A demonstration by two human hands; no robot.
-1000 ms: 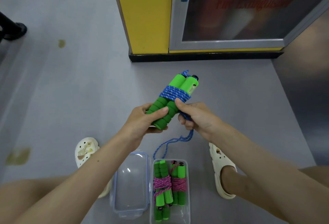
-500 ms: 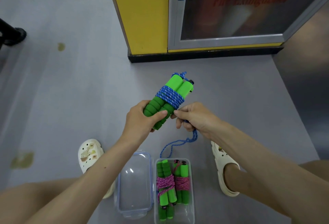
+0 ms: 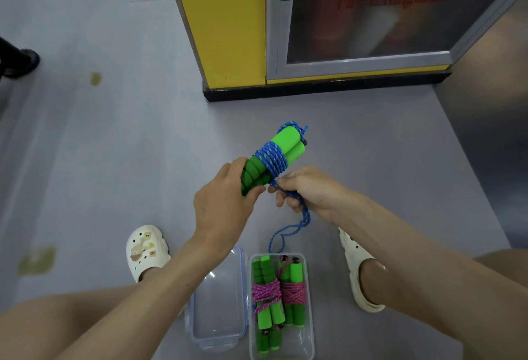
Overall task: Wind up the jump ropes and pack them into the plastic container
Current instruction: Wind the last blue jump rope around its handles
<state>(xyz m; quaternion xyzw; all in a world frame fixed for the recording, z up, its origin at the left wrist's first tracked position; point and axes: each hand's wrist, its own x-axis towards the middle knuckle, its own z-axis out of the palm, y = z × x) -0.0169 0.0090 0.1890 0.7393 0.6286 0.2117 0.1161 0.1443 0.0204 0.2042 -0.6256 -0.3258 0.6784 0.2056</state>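
- So, the left hand (image 3: 225,202) had its fingers curled round the lower end of the two green foam handles (image 3: 285,145). They were held side by side and tilted up and away toward the right.
- Blue cord (image 3: 271,161) was wound in a tight band round the middle of both handles (several turns, sitting neatly next to each other). A small loop of it poked out past the top ends.
- The right hand (image 3: 308,191) pinched that cord between thumb and forefinger just below the band, right beside the left thumb. Its other fingers were curled in around the strand.
- From under the right hand a loose tail (image 3: 288,229) of the cord hung down in a wavy line to about the far rim of the plastic container (image 3: 297,351). I couldn't tell whether it actually touched.
- The container sat open on the grey floor (image 3: 114,159) between the person's feet. It held two wound jump ropes (image 3: 265,294) with green handles and pink cord, lying side by side lengthwise.
- Its clear lid (image 3: 220,302) lay flat just left of it, edge to edge (partly hidden under the left forearm).
- White clogs (image 3: 144,248) were on both feet, one on either side of the container.
- Further back stood a yellow panel (image 3: 228,16) beside a glass-fronted cabinet (image 3: 371,16) with red lettering.
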